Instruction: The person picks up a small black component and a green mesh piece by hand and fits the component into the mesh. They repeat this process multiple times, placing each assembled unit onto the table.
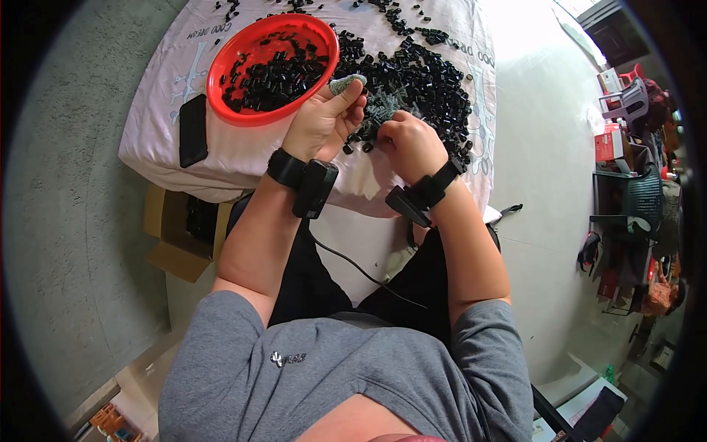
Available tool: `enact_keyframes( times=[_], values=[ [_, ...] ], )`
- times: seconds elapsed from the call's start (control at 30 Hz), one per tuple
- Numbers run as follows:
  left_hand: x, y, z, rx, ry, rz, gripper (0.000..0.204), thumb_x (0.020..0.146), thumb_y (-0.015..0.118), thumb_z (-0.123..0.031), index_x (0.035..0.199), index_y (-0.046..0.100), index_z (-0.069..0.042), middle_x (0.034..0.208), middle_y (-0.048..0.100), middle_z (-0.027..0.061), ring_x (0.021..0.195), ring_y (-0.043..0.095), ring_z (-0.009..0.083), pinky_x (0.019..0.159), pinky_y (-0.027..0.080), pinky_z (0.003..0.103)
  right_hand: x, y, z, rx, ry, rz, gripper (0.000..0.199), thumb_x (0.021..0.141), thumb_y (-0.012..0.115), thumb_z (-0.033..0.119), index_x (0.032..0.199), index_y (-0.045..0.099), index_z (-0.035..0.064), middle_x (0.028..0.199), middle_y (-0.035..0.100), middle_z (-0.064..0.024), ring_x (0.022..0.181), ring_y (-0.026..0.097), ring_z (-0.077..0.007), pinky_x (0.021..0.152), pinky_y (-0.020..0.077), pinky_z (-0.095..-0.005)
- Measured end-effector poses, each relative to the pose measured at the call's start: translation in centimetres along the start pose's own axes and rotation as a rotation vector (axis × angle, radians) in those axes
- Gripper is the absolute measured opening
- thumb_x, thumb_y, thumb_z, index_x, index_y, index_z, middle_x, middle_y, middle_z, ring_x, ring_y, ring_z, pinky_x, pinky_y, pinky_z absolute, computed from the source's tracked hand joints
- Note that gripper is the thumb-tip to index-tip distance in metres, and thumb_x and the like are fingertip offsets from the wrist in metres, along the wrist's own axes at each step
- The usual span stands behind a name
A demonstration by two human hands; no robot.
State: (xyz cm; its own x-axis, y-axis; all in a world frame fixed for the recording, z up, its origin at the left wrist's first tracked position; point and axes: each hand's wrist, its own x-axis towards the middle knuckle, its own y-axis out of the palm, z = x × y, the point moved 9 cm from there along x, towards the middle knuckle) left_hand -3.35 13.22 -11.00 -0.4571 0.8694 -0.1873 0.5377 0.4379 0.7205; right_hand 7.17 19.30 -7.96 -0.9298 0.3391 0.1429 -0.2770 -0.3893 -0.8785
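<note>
Left hand [325, 122] of mine partly curled, thumb pressing small grey-green piece [347, 83] against fingers, just beside rim of red basin [254, 118]. My right hand [414, 144] curled nearly closed at near edge of grey-green pile [386, 106]; cannot tell whether I have hold of anything there. Pile lies on cloth-covered counter [153, 141], amid loose black pieces [433, 77]. Other black pieces [274, 82] inside basin. Flat black rectangular object [193, 131] left of basin. Black bands [286, 169] on both my wrists.

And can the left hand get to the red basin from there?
Probably yes: the left hand is right by the near rim of the red basin, and nothing seems to stand between them.
</note>
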Motion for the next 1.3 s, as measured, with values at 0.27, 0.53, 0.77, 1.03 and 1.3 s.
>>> enact_keyframes(
  times=[0.27, 0.53, 0.77, 1.03, 1.3],
  values=[
    [-0.2, 0.1, 0.4, -0.021, -0.045, 0.004, 0.012, 0.089, 0.065, -0.017, 0.096, 0.063, -0.007, 0.087, 0.064, 0.0013, 0.076, 0.061, 0.0078, 0.066, 0.053, 0.021, 0.1, -3.6, -1.1, 0.211, -0.068, -0.302, 0.008, 0.075, 0.065, 0.002, 0.083, 0.065, 0.0022, 0.080, 0.065, -0.0105, 0.073, 0.064, -0.0246, 0.068, 0.0520, -0.0329],
    [-0.6, 1.5, 1.5, -0.071, -0.109, 0.017, 0.010, 0.087, 0.067, -0.017, 0.093, 0.065, -0.009, 0.081, 0.065, -0.0003, 0.070, 0.060, 0.0074, 0.064, 0.050, 0.020, -0.1, -4.2, -1.1, 1.285, 0.122, -0.354, 0.010, 0.087, 0.061, -0.002, 0.096, 0.064, -0.0026, 0.089, 0.064, -0.0059, 0.080, 0.062, -0.0117, 0.074, 0.0494, -0.0235],
    [-0.8, 1.6, 2.0, -0.072, -0.128, 0.046, 0.010, 0.087, 0.068, -0.018, 0.092, 0.065, -0.010, 0.082, 0.065, -0.0010, 0.071, 0.060, 0.0069, 0.067, 0.049, 0.020, 0.2, -4.8, -0.5, 1.083, -0.017, -0.422, 0.009, 0.085, 0.061, -0.006, 0.094, 0.064, -0.0047, 0.095, 0.059, -0.0056, 0.087, 0.060, -0.0116, 0.078, 0.0488, -0.0228],
    [-0.9, 1.8, 2.1, -0.073, -0.133, 0.059, 0.010, 0.088, 0.065, -0.018, 0.092, 0.064, -0.009, 0.082, 0.064, -0.0008, 0.071, 0.060, 0.0064, 0.065, 0.050, 0.019, -0.2, -5.5, 0.2, 0.826, -0.044, -0.492, 0.007, 0.084, 0.062, -0.006, 0.090, 0.064, -0.0046, 0.093, 0.061, -0.0059, 0.083, 0.061, -0.0115, 0.074, 0.0499, -0.0221],
    [-1.4, 1.5, 2.5, -0.080, -0.135, -0.001, 0.012, 0.090, 0.063, -0.018, 0.094, 0.062, -0.007, 0.080, 0.061, -0.0007, 0.070, 0.059, 0.0058, 0.063, 0.050, 0.017, -1.0, -7.0, 2.1, 0.480, -0.122, -0.662, 0.010, 0.077, 0.066, -0.001, 0.086, 0.065, 0.0007, 0.086, 0.065, -0.0091, 0.077, 0.065, -0.0182, 0.069, 0.0506, -0.0275]
  ],
)
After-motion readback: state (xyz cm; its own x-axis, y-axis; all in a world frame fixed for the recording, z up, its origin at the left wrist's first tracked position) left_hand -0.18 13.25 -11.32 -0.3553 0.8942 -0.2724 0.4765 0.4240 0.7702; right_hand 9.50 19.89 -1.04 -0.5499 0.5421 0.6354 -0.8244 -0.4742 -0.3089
